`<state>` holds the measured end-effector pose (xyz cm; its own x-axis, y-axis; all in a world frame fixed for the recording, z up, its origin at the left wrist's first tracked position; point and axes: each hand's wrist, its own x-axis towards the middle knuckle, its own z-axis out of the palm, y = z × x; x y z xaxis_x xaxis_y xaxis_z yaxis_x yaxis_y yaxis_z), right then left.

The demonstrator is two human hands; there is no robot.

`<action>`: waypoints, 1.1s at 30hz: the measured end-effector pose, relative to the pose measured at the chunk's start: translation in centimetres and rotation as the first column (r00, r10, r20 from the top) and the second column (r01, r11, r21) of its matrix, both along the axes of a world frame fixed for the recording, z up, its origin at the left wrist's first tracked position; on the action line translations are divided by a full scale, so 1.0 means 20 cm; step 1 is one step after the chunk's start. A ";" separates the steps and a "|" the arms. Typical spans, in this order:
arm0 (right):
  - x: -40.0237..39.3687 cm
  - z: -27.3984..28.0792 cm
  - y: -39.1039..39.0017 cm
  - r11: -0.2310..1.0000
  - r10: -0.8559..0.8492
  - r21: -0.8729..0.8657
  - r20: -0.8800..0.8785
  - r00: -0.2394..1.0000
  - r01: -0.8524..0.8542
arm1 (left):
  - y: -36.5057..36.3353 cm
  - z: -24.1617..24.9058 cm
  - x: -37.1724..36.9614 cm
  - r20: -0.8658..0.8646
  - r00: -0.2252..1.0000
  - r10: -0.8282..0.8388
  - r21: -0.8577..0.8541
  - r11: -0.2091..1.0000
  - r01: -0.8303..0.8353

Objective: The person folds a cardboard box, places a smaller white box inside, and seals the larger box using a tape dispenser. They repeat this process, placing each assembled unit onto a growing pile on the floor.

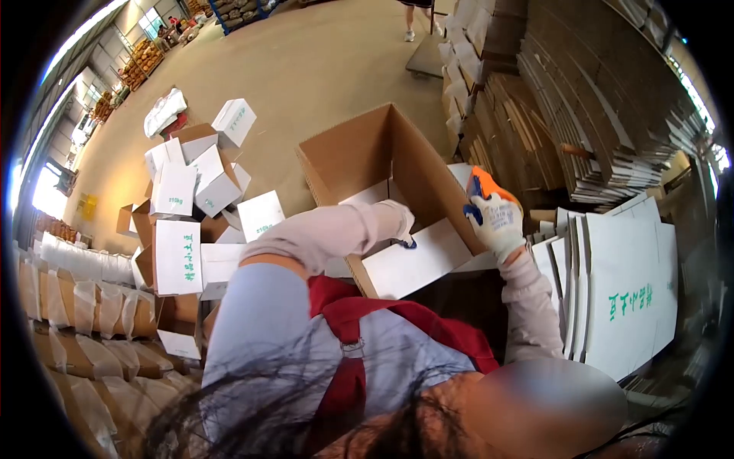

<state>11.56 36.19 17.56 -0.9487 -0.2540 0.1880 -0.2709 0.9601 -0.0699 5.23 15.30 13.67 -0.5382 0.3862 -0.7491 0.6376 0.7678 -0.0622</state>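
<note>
An open cardboard box (428, 176), brown inside with white flaps, stands tilted in front of me. My left hand (397, 223), in a white glove with blue fingertips, is bent over the edge of its near white flap (417, 260); part of the fingers is hidden. Just beyond the box's right wall, my right hand (498, 226), in a similar glove, is closed around an orange tool (497, 187) that looks like a tape dispenser. The glove covers much of that tool.
Several white cartons with green lettering (177, 256) lie heaped on the floor to the left. Flat white cartons (631, 294) lean at the right, below tall stacks of flattened cardboard (566, 99). A person's legs (413, 19) show at the back beside a flat trolley (425, 57).
</note>
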 end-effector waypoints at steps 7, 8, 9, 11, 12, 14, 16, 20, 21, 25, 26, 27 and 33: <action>-0.01 0.02 -0.06 0.988 -0.111 0.106 0.022 0.994 0.109 | -0.49 0.23 -0.53 -0.565 0.605 0.561 0.665 0.744 -0.069; -0.02 0.02 -0.08 0.986 -0.110 0.124 0.000 0.994 0.109 | -0.44 0.36 -0.40 -0.353 0.841 0.410 0.564 0.810 -0.158; -0.01 0.04 -0.12 0.980 -0.144 0.142 0.021 0.989 0.140 | -0.50 0.17 -0.36 -0.245 0.952 0.183 0.599 0.801 0.000; 0.06 0.05 -0.27 0.975 -0.115 0.194 0.030 0.993 0.107 | -0.46 0.17 -0.30 -0.118 0.991 0.063 0.232 0.972 -0.035; 0.12 0.06 -0.35 0.970 -0.083 0.229 0.000 0.997 0.081 | -0.49 0.20 -0.34 -0.015 0.995 0.097 0.268 0.959 -0.089; 0.20 -0.13 -0.45 0.973 0.032 0.230 -0.055 0.998 -0.018 | -0.57 0.45 -0.27 0.034 0.925 0.377 0.417 0.836 -0.356; 0.26 -0.34 -0.47 0.992 0.045 0.122 -0.007 0.999 -0.043 | -0.75 0.34 -0.38 -0.377 0.816 0.439 0.673 0.735 -0.084; 0.24 -0.39 -0.36 1.000 -0.015 -0.029 -0.153 0.988 0.010 | -0.74 0.08 -0.59 -0.412 0.616 0.672 0.870 0.490 0.048; 0.23 -0.36 -0.37 1.000 -0.022 0.007 -0.139 0.990 0.024 | -0.63 0.02 -0.65 -0.462 0.579 0.672 0.849 0.523 0.071; 0.21 -0.33 -0.33 0.992 -0.035 -0.121 -0.074 0.997 0.026 | -0.34 -0.21 -0.71 -0.544 0.558 0.627 0.717 0.693 -0.080; 0.20 -0.31 -0.32 0.982 -0.038 -0.188 -0.036 0.999 0.031 | -0.34 -0.18 -0.72 -0.419 0.625 0.659 0.721 0.659 -0.212; 0.20 -0.24 -0.33 0.932 -0.085 -0.356 -0.035 0.996 0.067 | -0.34 -0.16 -0.71 -0.285 0.681 0.675 0.693 0.636 -0.340; 0.16 -0.11 -0.49 0.299 0.096 -0.954 0.020 0.995 -0.009 | -0.37 -0.18 -0.87 -0.196 0.733 0.651 0.707 0.612 -0.355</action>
